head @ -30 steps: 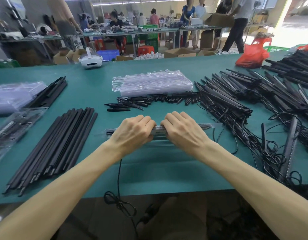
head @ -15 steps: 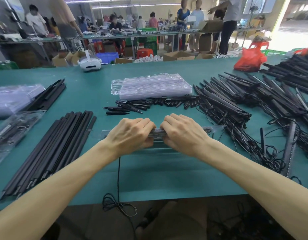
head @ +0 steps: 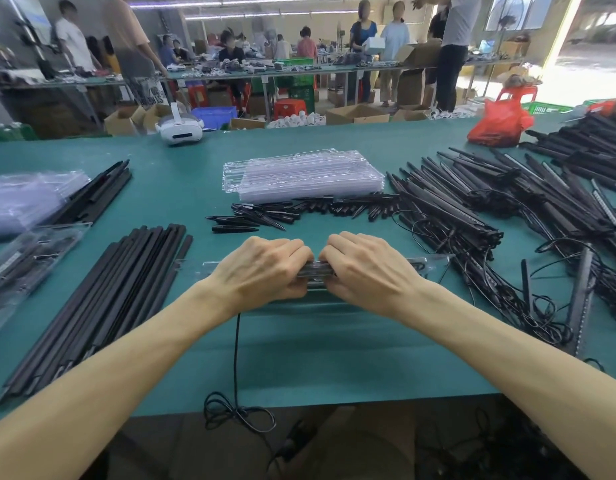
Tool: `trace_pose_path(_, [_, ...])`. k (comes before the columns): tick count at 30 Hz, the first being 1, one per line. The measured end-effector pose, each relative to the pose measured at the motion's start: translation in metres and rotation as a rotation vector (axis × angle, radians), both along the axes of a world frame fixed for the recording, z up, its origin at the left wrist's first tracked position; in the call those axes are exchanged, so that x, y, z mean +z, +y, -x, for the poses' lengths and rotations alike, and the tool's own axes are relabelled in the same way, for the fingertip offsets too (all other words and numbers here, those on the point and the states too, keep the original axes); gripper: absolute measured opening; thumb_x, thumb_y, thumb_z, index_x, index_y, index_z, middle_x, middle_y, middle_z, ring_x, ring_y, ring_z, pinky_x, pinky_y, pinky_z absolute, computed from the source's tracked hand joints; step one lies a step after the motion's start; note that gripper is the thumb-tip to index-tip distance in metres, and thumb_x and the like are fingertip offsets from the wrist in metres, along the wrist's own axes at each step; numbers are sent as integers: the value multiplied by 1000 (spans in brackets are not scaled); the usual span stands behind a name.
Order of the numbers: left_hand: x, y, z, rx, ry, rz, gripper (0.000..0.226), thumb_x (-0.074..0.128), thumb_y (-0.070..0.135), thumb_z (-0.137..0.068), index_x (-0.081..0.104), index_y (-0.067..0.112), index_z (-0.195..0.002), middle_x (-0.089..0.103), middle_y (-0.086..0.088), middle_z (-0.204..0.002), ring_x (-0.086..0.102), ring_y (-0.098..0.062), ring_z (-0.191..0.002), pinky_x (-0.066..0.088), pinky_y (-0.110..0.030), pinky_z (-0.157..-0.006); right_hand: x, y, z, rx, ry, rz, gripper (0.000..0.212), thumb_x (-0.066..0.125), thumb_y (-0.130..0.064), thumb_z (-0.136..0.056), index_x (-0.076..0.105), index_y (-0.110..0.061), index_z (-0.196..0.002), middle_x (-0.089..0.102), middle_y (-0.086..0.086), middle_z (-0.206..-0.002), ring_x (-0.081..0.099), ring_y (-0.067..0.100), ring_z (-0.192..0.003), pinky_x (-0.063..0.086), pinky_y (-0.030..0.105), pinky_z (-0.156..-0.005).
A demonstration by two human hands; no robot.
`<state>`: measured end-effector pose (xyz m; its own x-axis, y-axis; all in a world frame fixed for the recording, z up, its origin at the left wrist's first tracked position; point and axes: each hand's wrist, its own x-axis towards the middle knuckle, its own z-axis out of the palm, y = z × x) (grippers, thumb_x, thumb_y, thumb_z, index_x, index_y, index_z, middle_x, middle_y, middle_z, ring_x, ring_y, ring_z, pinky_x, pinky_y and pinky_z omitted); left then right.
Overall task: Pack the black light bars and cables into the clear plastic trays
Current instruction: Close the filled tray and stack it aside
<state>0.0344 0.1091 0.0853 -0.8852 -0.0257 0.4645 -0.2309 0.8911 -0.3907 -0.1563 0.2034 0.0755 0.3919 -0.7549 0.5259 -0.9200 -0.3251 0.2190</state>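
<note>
A long clear plastic tray [head: 427, 265] lies crosswise on the green table, with a black light bar [head: 315, 270] inside it. My left hand [head: 261, 268] and my right hand [head: 368, 268] sit side by side on its middle, fingers curled over the tray's far edge and gripping it. A black cable [head: 236, 358] runs from under my left hand and hangs off the table's front edge in a knot. Most of the tray's middle is hidden by my hands.
A stack of clear trays [head: 303, 174] lies behind, with small black end pieces [head: 299, 211] before it. Straight black bars [head: 102, 299] lie left, packed trays [head: 25, 261] far left. A tangle of light bars and cables [head: 507, 216] fills the right. A white headset [head: 180, 131] stands at the back.
My two hands have drawn a little closer together on the tray's middle. The tray stays in the same place.
</note>
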Motion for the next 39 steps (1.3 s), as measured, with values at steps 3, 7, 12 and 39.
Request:
trace_pose_path(3, [-1,0,0,4,-11,4,17,69,22,-81,64,6,-84,60,-4,-71,59,-22,-57,46,-38,-43,0,0,-1,3,-3,-4,18,74,-18,-76,60,-8,-78,57,6,-75,54,26,-65,48,38,-56])
trace_pose_path(7, [-1,1,0,12,-23,-6,21,75,21,-77,63,6,-85,60,-4,-72,60,-23,-59,47,-38,-45,-2,-1,-2,-5,-8,-1,20,77,-18,-73,60,-9,-76,56,6,-73,54,26,-63,47,37,-55])
trace_pose_path(12, [0,2,0,0,-24,-26,24,79,22,-75,62,7,-83,60,-4,-72,60,-23,-59,46,-36,-45,-4,0,-3,-14,-19,-12,23,79,-19,-69,60,-10,-76,57,5,-74,54,25,-64,44,35,-57])
trace_pose_path(39, [6,-1,-2,-8,20,-142,22,75,21,-75,55,11,-78,57,-1,-70,55,-24,-57,42,-36,-41,10,-3,-9,36,-100,-91,20,73,-18,-77,56,-8,-79,57,7,-76,55,30,-69,37,34,-57])
